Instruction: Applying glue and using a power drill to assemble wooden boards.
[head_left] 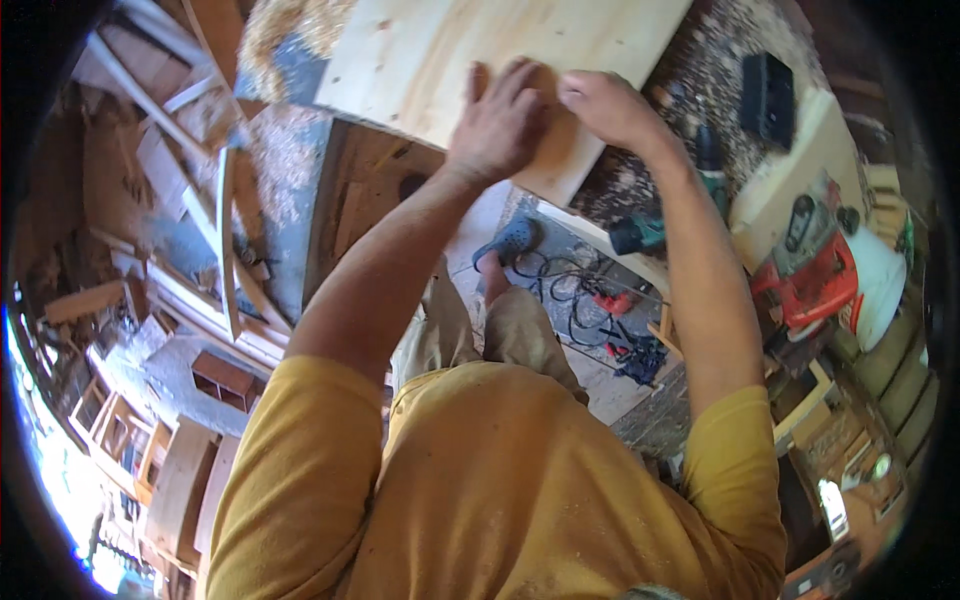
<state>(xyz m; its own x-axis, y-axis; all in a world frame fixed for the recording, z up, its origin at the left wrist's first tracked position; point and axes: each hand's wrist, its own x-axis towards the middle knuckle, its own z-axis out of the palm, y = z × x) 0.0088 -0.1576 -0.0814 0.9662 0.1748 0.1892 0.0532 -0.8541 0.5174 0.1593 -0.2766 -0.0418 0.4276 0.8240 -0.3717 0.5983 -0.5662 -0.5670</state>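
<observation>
Pale wood, knotted and broad: the board (420, 70) lies ahead of the worker across a shavings-strewn desk (700, 65). Of the hands, the left hand (500, 122) rests spread on it; the right hand (612, 108) curls over its right side, and I can't tell whether it grips anything. A teal-and-black power tool (650, 233) sits partly behind the right forearm, near a black box (768, 98). Beyond, a red machine (820, 280) crowds a white bucket (882, 285); tangled cables (570, 300) litter the floor (590, 375).

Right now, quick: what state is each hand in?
Left hand: open, laid on the pale wooden board.
Right hand: curled at the board; whether it grips anything can't be told.
</observation>
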